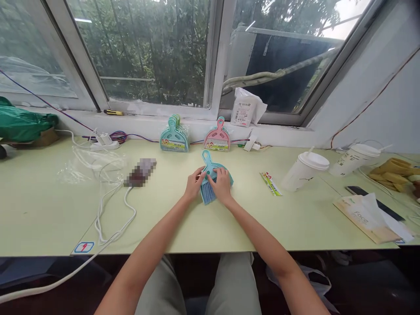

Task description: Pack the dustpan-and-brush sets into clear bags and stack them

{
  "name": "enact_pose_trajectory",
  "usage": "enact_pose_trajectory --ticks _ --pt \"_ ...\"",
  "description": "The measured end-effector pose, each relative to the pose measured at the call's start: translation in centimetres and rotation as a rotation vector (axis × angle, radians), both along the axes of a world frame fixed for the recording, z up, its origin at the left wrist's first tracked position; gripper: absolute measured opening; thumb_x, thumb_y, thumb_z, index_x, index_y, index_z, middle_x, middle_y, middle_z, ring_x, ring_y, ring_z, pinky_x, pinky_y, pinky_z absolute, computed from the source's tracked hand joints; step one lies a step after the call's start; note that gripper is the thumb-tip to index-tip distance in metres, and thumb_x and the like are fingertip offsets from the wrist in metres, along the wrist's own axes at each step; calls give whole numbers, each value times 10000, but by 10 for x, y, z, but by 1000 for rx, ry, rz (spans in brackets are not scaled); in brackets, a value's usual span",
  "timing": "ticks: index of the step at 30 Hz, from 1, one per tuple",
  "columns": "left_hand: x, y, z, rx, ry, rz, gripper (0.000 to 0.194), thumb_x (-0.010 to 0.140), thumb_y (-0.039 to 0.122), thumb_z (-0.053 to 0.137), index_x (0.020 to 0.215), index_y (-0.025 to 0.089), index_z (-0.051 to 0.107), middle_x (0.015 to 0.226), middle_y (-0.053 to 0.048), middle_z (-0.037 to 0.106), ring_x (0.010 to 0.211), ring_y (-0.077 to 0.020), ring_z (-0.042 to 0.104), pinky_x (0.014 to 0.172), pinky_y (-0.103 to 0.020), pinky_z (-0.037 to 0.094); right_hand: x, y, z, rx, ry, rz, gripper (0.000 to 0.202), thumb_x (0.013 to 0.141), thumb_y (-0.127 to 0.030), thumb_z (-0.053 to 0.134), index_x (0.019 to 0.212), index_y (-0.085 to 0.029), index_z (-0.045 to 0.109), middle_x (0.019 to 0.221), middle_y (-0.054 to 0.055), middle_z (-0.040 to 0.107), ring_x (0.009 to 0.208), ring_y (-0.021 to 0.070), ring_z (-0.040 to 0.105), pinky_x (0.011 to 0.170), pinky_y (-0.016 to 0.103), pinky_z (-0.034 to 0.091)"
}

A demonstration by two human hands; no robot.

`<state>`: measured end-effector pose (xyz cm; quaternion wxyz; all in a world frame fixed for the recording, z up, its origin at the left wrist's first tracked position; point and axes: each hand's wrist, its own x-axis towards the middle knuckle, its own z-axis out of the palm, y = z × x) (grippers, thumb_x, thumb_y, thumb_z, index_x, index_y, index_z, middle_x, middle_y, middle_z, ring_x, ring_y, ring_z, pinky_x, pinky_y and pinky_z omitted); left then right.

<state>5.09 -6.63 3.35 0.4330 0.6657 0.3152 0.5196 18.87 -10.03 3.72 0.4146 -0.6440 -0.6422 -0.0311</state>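
A small blue hand brush [208, 195] lies against a matching blue dustpan [216, 165] in the middle of the table. The brush's bristles point toward me, and a looped handle points toward the window. My left hand [193, 183] grips the brush's left edge, fingers bent around it. From the right, my right hand [222, 187] lays its fingers over the dustpan, with the thumb reaching across to the brush. Its fingertips are pressed down and closed on the set. Right of it is a printed label card [271, 183], flat on the table.
Packaged blue-green dustpan sets [173, 134] and pink ones [218, 135] lean by the window sill. Right stand two white lidded cups [305, 171] and a tissue pack [367, 216]. Left are a pixelated phone-like object [140, 172], white cables [100, 218] and clear plastic wrap [77, 173].
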Motion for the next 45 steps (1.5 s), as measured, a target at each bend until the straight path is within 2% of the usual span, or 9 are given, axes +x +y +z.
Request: enact_pose_trajectory --ticks 5,10,15,19,25,28,36,41,45 --pt "-5 14 -3 7 166 -7 441 881 447 452 1115 141 668 1094 -86 674 964 -206 591 821 -290 449 7 2 7 -3 246 30 203 828 -400 500 759 -211 522 839 49 560 869 215 492 836 349 403" --pt "-40 51 -15 -116 329 401 399 872 333 417 1140 145 646 1091 -88 677 943 -207 599 834 -301 428 47 -2 32 42 522 134 268 861 -441 382 830 -210 514 790 9 546 735 167 493 696 286 415" --pt "-75 59 -10 -245 664 520 360 858 404 441 1036 216 691 1105 -83 671 974 -241 601 776 -314 424 104 -6 27 -221 51 -209 230 812 -394 512 821 -188 613 925 72 625 943 234 516 807 336 370" --pt "-77 49 -3 -75 928 577 505 903 505 305 816 202 700 1063 -129 659 1039 -294 563 745 -342 408 122 -5 4 -481 -256 -403 250 814 -336 541 932 -159 673 1030 132 640 1028 291 512 853 400 330" --pt "-75 46 -2 -111 978 498 371 875 472 391 737 223 629 790 -76 672 762 -231 600 624 -294 364 120 -1 -5 -549 -294 -404 272 788 -315 576 972 -150 689 1027 154 655 1014 292 546 837 394 338" --pt "-63 39 -5 -18 976 430 346 874 405 398 661 219 598 707 -81 643 720 -233 596 629 -294 359 113 0 1 -453 -263 -361 240 758 -310 604 915 -153 696 978 150 668 979 289 565 827 388 356" --pt "-1 -11 -11 331 846 -81 282 911 356 383 810 234 616 860 -72 672 770 -219 613 687 -292 407 59 -5 3 -264 -269 112 134 837 -313 604 917 -237 679 997 45 688 1000 221 558 854 347 374" --pt "-2 -12 -13 537 1064 0 166 883 263 433 936 214 583 864 -73 657 739 -202 595 647 -283 397 51 -5 -3 -236 -238 216 136 852 -331 611 927 -261 701 1035 28 696 1003 218 559 872 375 360" --pt "-14 -1 -7 742 1107 114 232 850 124 437 1026 196 569 1012 -107 615 918 -227 561 745 -315 397 53 -4 -7 -234 -201 269 142 842 -356 628 930 -282 711 1044 6 700 1011 219 564 875 378 356"
